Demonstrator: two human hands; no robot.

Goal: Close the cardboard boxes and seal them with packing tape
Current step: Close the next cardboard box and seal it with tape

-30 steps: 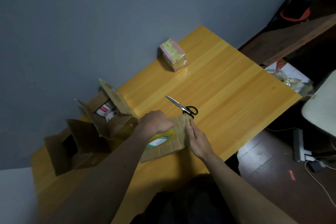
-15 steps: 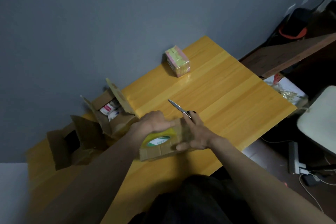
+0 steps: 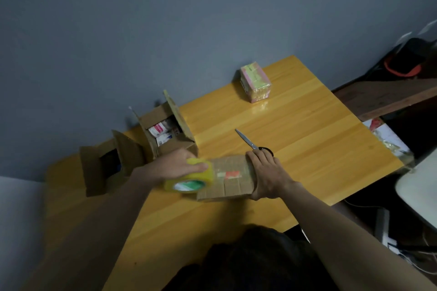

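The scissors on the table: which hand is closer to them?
Right. The right hand holds the closed cardboard box at its end, fingertips right beside the handles of the scissors. The left hand grips the tape roll at the box's other end, farther away.

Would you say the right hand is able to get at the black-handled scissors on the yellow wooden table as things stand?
Probably yes: the black-handled scissors lie just beyond the right hand, with nothing between, but that hand would first have to release the closed cardboard box.
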